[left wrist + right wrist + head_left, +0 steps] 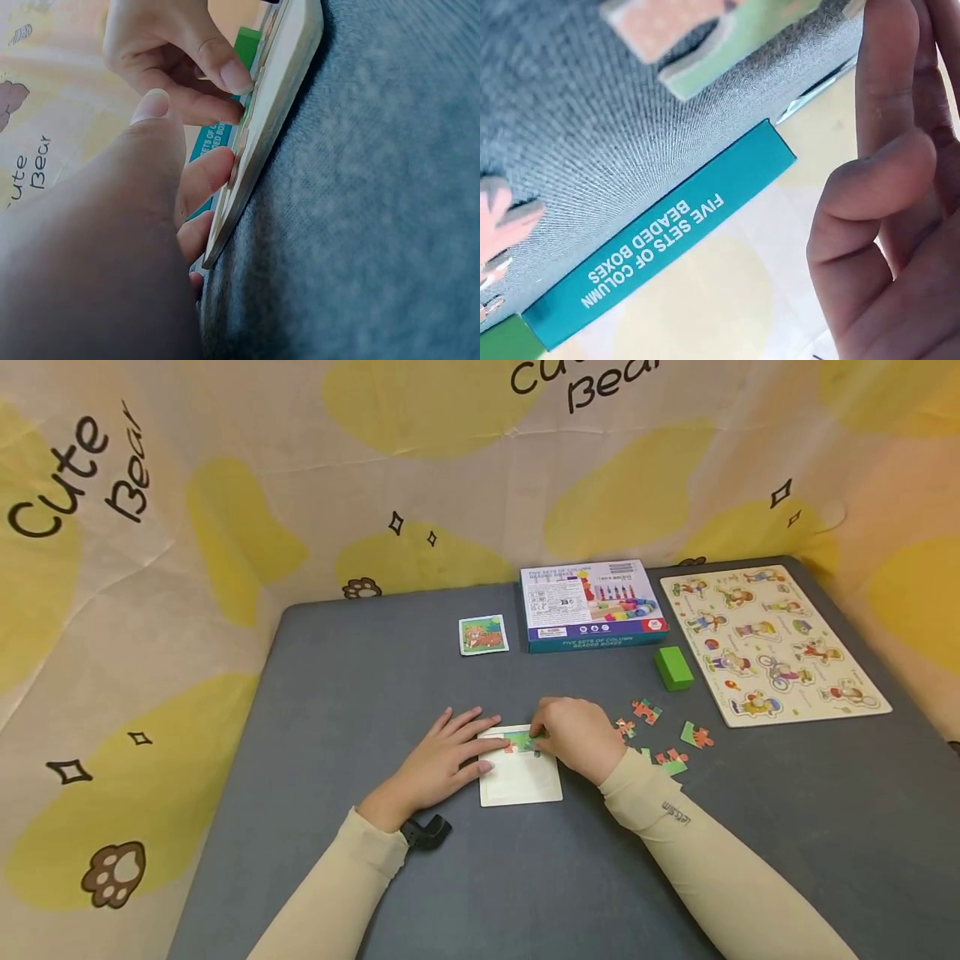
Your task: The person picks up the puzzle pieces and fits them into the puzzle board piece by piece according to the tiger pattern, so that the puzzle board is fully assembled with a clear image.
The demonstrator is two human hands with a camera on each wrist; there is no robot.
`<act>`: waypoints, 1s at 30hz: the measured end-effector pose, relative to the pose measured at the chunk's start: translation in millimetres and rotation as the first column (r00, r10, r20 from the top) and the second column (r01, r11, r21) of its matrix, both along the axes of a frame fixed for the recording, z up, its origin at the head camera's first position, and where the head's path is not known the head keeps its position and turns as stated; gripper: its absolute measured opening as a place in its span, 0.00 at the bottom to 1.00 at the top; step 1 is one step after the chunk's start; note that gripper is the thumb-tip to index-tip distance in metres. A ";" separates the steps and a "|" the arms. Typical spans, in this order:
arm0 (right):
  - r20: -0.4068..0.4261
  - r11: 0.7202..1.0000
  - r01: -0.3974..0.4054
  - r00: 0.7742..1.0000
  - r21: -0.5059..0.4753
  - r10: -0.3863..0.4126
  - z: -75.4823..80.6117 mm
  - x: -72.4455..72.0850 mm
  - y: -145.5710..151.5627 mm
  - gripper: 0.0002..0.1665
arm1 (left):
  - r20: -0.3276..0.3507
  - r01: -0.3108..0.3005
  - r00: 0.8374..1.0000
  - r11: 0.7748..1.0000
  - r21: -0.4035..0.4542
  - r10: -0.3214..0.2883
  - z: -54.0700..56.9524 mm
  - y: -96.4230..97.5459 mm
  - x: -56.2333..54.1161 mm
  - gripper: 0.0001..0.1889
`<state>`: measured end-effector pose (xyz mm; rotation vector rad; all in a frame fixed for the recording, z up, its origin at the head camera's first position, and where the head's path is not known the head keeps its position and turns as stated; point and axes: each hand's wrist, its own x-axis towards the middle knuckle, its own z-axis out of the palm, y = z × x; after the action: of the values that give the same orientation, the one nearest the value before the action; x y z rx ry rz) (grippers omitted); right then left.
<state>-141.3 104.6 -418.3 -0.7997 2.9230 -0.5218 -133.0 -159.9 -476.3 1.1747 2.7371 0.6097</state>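
- A flat, square, cream, wooden-looking puzzle board point(520, 783) is being steadied on the dark grey desk point(360, 677), between the two hands.
- Along its far edge, a short strip of green-and-orange jigsaw pieces point(519, 742) is being laid, its long axis running left to right.
- The strip's right end is being pinched between the thumb and forefinger of the right hand point(577, 737); its left end is being touched by the left hand point(438, 762), with fingers spread and almost straight.
- Loose green-and-orange jigsaw pieces point(671, 764) are being shown right of the board, beside the right wrist; the right hand is being placed much nearer to them than the left.
- "FIVE SETS OF COLUMN BEADED BOXES" is being displayed on the teal side of a flat cardboard box point(588, 606).
- "Cute Bear" is being repeated in black on the cream-and-yellow cloth point(285, 435).
- Small lettering is being carried on the cream right sleeve point(652, 797); it cannot be read surely.
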 end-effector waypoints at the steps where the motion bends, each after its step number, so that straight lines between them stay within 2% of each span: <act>1: 0.005 1.000 0.001 1.000 -0.006 -0.001 0.7 -1.1 0.8 0.07 | -0.005 0.003 1.000 1.000 0.002 -0.003 0.3 -0.5 -0.5 0.25; 5: 0.032 0.999 0.032 0.999 0.002 -0.032 9.0 -11.7 14.8 0.09 | -0.013 0.001 1.000 1.000 -0.008 -0.001 2.1 -3.1 -2.6 0.25; 8: 0.106 0.995 0.077 0.991 0.059 -0.083 16.9 -24.1 35.6 0.12 | -0.010 -0.004 1.000 1.000 -0.017 0.004 3.9 -5.5 -3.4 0.26; 12: 0.261 0.984 0.084 0.958 0.155 -0.122 23.1 -36.8 63.3 0.15 | -0.010 -0.003 1.000 1.000 -0.024 0.002 5.1 -6.8 -3.6 0.27; 14: 0.303 0.982 0.070 0.945 0.175 -0.121 24.5 -39.6 71.5 0.16 | -0.010 -0.002 1.000 1.000 -0.020 0.002 7.0 -6.7 -3.8 0.27; 17: 0.302 0.987 0.040 0.949 0.158 -0.087 24.7 -40.1 71.4 0.18 | -0.013 0.001 1.000 1.000 0.005 -0.001 10.3 -7.1 -5.0 0.27; 21: 0.286 0.993 -0.048 0.958 0.106 0.016 19.5 -37.2 57.5 0.18 | -0.006 -0.011 1.000 0.998 0.068 0.011 12.0 -7.9 -6.0 0.26; 23: 0.300 0.993 -0.085 0.952 0.082 0.056 16.5 -34.7 51.6 0.17 | 0.012 -0.026 1.000 0.994 0.107 0.025 10.3 -7.5 -5.7 0.25; 27: 0.341 0.994 -0.098 0.937 0.049 0.075 12.9 -28.7 48.5 0.19 | 0.065 -0.072 0.996 0.979 0.189 0.061 4.6 -4.3 -4.4 0.24; 30: 0.348 0.994 -0.102 0.931 -0.033 0.108 13.9 -24.6 47.4 0.18 | 0.070 -0.108 0.993 0.961 0.254 0.093 0.5 -1.9 -3.9 0.21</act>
<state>-166.0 152.0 -404.4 -0.7690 2.5397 -0.6067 -136.9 -161.7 -475.8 1.0494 2.7439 1.0224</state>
